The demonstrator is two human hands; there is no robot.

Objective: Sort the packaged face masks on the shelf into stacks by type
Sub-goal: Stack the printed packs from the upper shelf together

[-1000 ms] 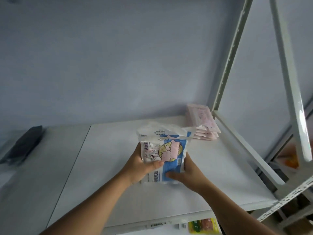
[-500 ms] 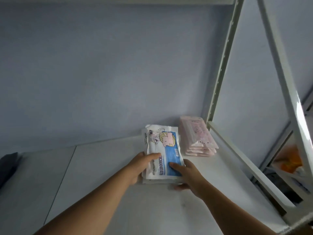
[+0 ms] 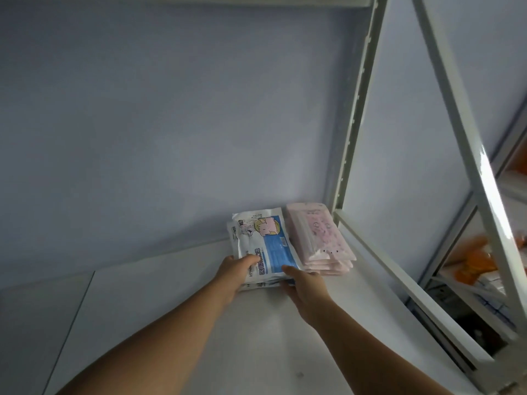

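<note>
blue-and-white cartoon-printed mask packs (image 3: 266,246), writing illegible, gripped by both hands (image 3: 306,286).

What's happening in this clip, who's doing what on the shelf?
A person is sorting packaged masks on the white shelf board. Both hands, left hand and right hand, grip the near end of a stack of blue-and-white cartoon-printed packets, set at the back beside a stack of pale pink packets in the corner.
</note>
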